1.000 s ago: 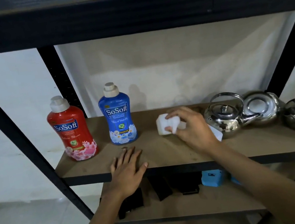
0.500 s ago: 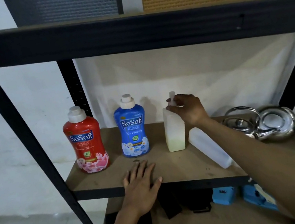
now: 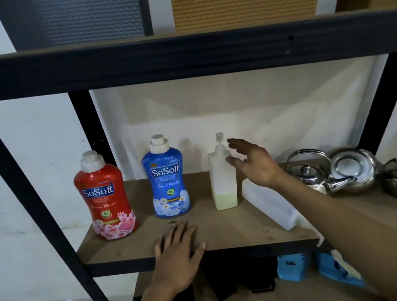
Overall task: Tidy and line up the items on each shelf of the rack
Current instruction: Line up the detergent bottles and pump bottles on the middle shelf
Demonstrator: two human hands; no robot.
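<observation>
On the middle shelf (image 3: 130,250) of the rack, the white pump bottle (image 3: 223,183) stands upright in a row with the blue SoSoft bottle (image 3: 167,182) and the red SoSoft bottle (image 3: 107,201) to its left. The right hand (image 3: 253,164) hovers just beside its neck, fingers loose and spread, gripping nothing. Can't tell if a fingertip brushes the shoulder or not. The left hand (image 3: 180,249) lies flat on the shelf's front lip, fingers straight.

My worry is the second white bottle (image 3: 270,204), lying on its side right under the right forearm, with its pump end poking at or past the front edge. One careless elbow drag and I'd guess it rolls off onto the lower shelf or the floor. The upright one also looks nearly empty, just a bit of yellowish liquid at the bottom, so it's probably light and tippy if bumped.

For room: there's bare board in front of the bottles and a decent gap between the blue one and the pump bottle. The right side is tight, with three steel kettles (image 3: 352,171) bunched up near the fallen bottle, and the dark beam of the shelf above sits fairly low over the caps, so lifting high isn't great
</observation>
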